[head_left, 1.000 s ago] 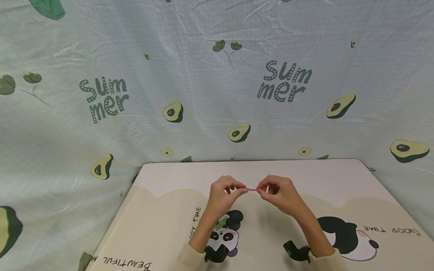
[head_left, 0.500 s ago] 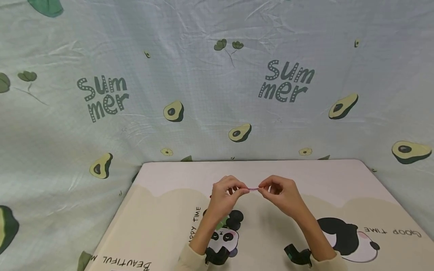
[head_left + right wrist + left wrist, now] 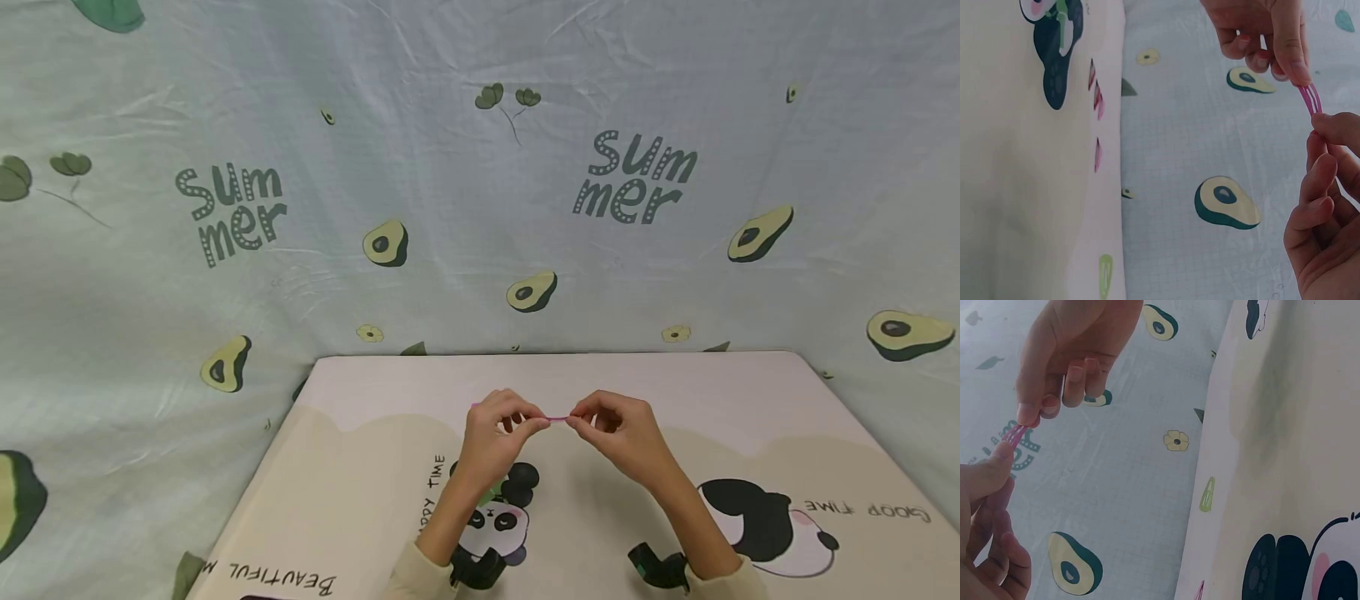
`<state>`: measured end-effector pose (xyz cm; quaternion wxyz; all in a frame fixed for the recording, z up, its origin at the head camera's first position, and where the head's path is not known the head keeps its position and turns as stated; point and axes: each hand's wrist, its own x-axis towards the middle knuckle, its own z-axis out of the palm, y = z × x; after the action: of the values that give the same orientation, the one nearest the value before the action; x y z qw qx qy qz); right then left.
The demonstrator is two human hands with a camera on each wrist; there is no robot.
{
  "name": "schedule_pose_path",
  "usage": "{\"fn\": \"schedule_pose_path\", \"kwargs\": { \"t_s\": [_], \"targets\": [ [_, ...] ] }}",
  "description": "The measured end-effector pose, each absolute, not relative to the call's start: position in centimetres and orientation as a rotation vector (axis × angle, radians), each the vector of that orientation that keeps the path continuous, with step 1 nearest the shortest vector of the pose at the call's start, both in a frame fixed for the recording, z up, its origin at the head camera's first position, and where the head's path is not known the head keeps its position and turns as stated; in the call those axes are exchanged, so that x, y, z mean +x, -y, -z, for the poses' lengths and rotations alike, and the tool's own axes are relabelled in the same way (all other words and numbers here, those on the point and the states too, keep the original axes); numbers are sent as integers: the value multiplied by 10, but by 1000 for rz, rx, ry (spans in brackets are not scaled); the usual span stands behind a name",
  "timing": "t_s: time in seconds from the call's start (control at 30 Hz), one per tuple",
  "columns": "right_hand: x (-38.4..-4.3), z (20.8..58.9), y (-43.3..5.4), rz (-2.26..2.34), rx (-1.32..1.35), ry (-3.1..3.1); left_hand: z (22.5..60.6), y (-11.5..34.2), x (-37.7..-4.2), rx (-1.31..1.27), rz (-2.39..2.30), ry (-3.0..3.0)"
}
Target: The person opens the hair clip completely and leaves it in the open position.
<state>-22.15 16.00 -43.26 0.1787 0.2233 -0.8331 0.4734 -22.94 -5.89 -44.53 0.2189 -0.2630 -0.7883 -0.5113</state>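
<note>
A pink snap hair clip (image 3: 557, 419) is held up between both hands over the far part of the table. At one end, the thumb and fingertips of my left hand (image 3: 495, 433) pinch it. My right hand (image 3: 622, 429) grips the other end the same way. Slim open slots show in the clip (image 3: 1312, 100) in the right wrist view. Fingertips cover both of its ends. In the left wrist view my left hand (image 3: 991, 519) is below the clip (image 3: 1015, 435) and my right hand (image 3: 1075, 356) above it.
Along the table's far edge lie a green hair clip (image 3: 1207, 495) and several red and pink clips, one a pink clip (image 3: 1098, 155). The table mat (image 3: 360, 500) bears panda prints. An avocado-print curtain (image 3: 450, 167) hangs behind. A dark edge (image 3: 258, 597) shows at the bottom.
Both hands keep their hold on the pink hair clip, with only a very slight shift. A dark edge now shows at the bottom of the head view.
</note>
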Motion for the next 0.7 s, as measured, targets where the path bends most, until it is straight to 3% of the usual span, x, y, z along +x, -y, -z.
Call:
{"fn": "schedule_pose_path", "kwargs": {
  "t_s": [0.7],
  "targets": [
    [-219, 439, -157, -1234, 717, 2171, 448, 57, -227, -764, 1304, 2054]
  ]
}}
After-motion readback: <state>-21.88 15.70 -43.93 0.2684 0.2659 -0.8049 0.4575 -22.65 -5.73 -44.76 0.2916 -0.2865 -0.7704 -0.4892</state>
